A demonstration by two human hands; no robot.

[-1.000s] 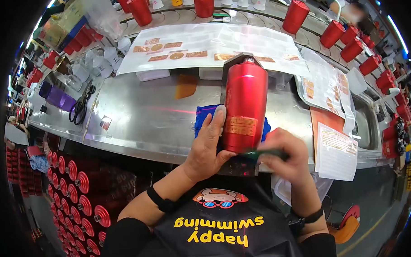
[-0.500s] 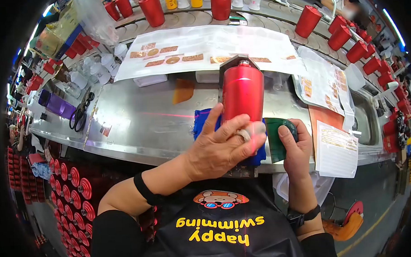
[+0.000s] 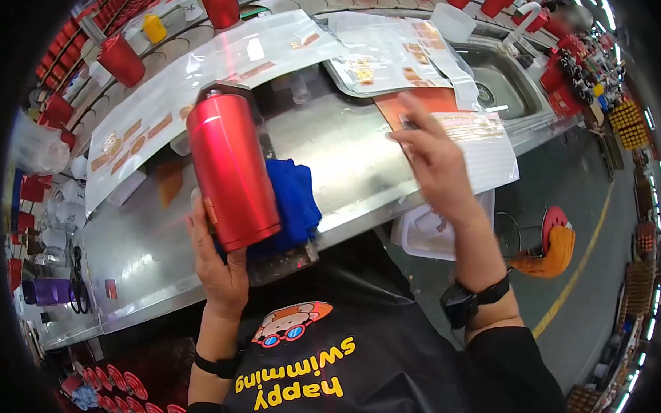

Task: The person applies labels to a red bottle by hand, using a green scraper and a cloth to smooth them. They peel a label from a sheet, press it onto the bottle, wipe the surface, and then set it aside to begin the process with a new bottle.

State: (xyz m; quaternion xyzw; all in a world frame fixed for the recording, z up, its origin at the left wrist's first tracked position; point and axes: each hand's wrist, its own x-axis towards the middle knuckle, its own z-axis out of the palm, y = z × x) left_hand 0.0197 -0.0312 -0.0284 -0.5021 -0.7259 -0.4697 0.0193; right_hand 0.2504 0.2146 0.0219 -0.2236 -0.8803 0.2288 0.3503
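A shiny red metal bottle [image 3: 234,170] leans with its neck away from me, on a dark holder padded with a blue cloth [image 3: 294,200]. My left hand [image 3: 222,272] grips the bottle's lower left side, fingers along the wall and thumb at the base. My right hand [image 3: 440,166], blurred by motion, is over the printed papers to the right; thumb and index finger look spread apart. Something small and dark shows between those two fingers, too blurred to name. An orange-brown sheet [image 3: 392,108] and a white paper with gold print [image 3: 488,146] lie by this hand.
Transfer sheets with gold prints [image 3: 149,129] span the back of the steel table [image 3: 351,169]. A sink [image 3: 511,76] is at the right. Scissors [image 3: 78,281] and a purple bottle [image 3: 46,291] lie at the left. A white bin [image 3: 426,236] stands below the table edge.
My view has turned right. My right hand has moved from beside the bottle to the papers, and the green scraper it held is no longer visible. My left hand has shifted to the bottle's left side.
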